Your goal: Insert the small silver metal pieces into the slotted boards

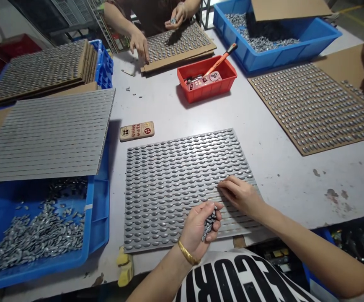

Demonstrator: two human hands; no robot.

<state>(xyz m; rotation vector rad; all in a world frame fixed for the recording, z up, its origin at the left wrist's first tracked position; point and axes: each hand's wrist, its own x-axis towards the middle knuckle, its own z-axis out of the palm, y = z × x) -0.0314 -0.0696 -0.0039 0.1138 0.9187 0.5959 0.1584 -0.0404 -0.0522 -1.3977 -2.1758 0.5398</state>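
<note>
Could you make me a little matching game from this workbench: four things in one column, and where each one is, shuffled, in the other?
1. left hand
2. right hand
3. orange-handled tool
4. beige keypad

A. flat on the table
B. fingertips on the grey tray
C. closed around small metal pieces
D. leaning in the red bin

Pairs: 1-C, 2-B, 3-D, 4-A.

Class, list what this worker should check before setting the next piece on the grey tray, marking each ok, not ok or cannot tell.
1. Left hand holds a supply of metal pieces: ok.
2. Right hand rests on the grey tray: ok.
3. Right fingertips grip a piece: cannot tell.
4. Unfilled rows lie by the hands: ok.
5. Blue bin holds spare pieces: ok.
</note>
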